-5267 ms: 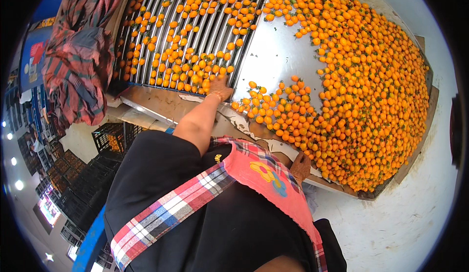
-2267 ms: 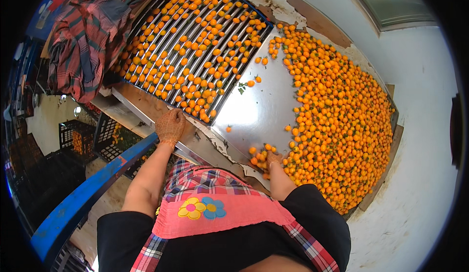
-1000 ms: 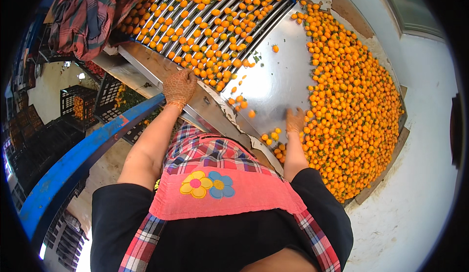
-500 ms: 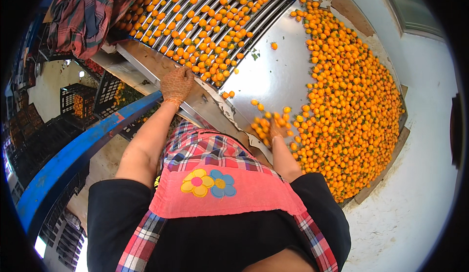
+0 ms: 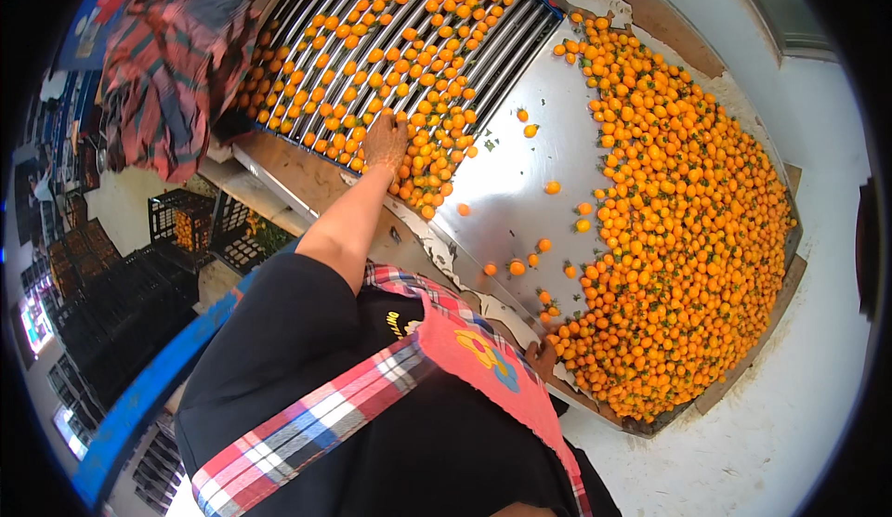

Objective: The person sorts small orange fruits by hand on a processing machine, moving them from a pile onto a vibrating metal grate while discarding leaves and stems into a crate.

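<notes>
Rollers [image 5: 509, 41]: L hand [image 5: 384, 143] btwn fruit [image 5: 425, 107] (orange)

Orange fruit [image 5: 692, 238], pink-and-plaid apron [image 5: 457, 354]

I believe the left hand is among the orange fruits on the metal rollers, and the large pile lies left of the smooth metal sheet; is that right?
Not quite: in the head view, the large pile lies right of the smooth metal sheet; the left hand is where you say.

Smooth, glossy orange fruits [image 5: 688, 238] gleam on polished metal rollers [image 5: 509, 39] and a shiny metal sheet [image 5: 511, 215]; the plaid cloth [image 5: 172, 80] looks matt, the crates [image 5: 139, 303] plastic.
</notes>
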`<state>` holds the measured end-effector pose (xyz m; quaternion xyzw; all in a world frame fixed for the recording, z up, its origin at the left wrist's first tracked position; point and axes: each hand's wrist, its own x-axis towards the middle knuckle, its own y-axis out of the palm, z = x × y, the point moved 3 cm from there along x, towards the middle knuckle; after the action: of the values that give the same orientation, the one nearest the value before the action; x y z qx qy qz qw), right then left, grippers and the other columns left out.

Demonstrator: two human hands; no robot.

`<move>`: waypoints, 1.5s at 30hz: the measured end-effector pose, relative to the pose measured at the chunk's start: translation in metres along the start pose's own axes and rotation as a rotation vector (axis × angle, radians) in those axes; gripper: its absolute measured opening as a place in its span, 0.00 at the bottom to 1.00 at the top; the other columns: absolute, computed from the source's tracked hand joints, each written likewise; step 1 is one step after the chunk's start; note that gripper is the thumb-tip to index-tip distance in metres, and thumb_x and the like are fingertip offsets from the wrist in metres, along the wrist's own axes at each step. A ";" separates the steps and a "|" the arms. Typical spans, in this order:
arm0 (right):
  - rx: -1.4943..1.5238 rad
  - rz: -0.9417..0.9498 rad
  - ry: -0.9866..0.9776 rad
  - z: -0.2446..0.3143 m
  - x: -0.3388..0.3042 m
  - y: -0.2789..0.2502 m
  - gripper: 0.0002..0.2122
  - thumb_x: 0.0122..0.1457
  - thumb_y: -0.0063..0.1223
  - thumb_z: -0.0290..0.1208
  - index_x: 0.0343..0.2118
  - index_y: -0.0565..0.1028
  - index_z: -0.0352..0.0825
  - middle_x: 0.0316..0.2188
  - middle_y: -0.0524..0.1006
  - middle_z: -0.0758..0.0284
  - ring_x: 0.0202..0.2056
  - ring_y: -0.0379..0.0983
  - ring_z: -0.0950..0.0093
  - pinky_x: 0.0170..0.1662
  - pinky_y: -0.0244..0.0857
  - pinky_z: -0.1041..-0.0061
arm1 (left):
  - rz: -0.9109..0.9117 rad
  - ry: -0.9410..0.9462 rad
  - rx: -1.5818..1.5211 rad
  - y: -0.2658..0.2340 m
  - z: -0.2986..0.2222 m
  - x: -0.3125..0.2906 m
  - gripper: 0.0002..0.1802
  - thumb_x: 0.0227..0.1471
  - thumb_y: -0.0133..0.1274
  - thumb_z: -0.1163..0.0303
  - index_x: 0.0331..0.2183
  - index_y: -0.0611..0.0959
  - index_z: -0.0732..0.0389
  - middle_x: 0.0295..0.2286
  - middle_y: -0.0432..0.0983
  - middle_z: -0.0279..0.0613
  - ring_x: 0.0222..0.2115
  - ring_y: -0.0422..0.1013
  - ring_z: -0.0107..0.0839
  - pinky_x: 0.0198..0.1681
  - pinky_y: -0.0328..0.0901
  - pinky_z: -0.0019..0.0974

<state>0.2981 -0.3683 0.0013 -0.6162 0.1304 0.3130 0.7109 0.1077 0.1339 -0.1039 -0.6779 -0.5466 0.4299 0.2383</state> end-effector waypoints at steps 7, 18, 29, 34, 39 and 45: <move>-0.143 -0.309 0.199 0.036 -0.005 0.007 0.14 0.59 0.47 0.40 0.35 0.77 0.33 0.32 0.78 0.59 0.33 0.74 0.60 0.36 0.66 0.64 | -0.077 -0.041 0.235 -0.001 -0.023 0.100 0.22 0.52 0.54 0.61 0.44 0.74 0.67 0.43 0.72 0.55 0.45 0.70 0.47 0.46 0.68 0.46; -0.226 -0.280 0.250 0.028 0.001 0.015 0.15 0.60 0.45 0.42 0.34 0.77 0.33 0.28 0.77 0.60 0.31 0.73 0.61 0.35 0.66 0.64 | 0.081 0.061 0.235 -0.005 0.011 0.154 0.23 0.46 0.59 0.64 0.43 0.77 0.65 0.43 0.73 0.52 0.42 0.72 0.47 0.47 0.68 0.44; -0.052 -0.462 0.138 0.022 -0.007 0.018 0.13 0.59 0.44 0.40 0.35 0.78 0.38 0.33 0.78 0.61 0.35 0.74 0.60 0.38 0.66 0.64 | -0.151 0.507 -0.585 -0.055 -0.134 0.023 0.18 0.43 0.64 0.75 0.37 0.74 0.63 0.36 0.69 0.41 0.35 0.69 0.30 0.39 0.68 0.32; 0.012 -0.447 0.169 0.047 -0.015 -0.001 0.14 0.58 0.44 0.40 0.29 0.78 0.36 0.29 0.78 0.60 0.31 0.75 0.60 0.35 0.67 0.62 | -0.122 0.787 -0.698 -0.083 -0.176 -0.045 0.10 0.44 0.62 0.78 0.30 0.78 0.57 0.39 0.67 0.40 0.36 0.70 0.27 0.37 0.72 0.28; 0.024 -0.483 0.170 0.032 -0.007 0.006 0.14 0.58 0.44 0.40 0.26 0.77 0.35 0.26 0.78 0.60 0.29 0.75 0.60 0.31 0.67 0.62 | -0.073 0.730 -0.769 -0.120 -0.174 -0.100 0.16 0.44 0.62 0.76 0.36 0.75 0.59 0.38 0.69 0.39 0.36 0.70 0.26 0.37 0.72 0.28; 0.050 -0.528 0.059 0.036 -0.015 0.003 0.15 0.58 0.42 0.40 0.27 0.76 0.35 0.27 0.78 0.58 0.30 0.74 0.56 0.31 0.65 0.58 | -0.158 0.835 -0.725 -0.169 -0.152 -0.140 0.17 0.46 0.62 0.70 0.40 0.79 0.59 0.37 0.70 0.40 0.37 0.71 0.27 0.39 0.71 0.26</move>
<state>0.2778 -0.3379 0.0146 -0.6200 -0.0064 0.0954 0.7788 0.1409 0.0724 0.1540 -0.7863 -0.5677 -0.1098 0.2177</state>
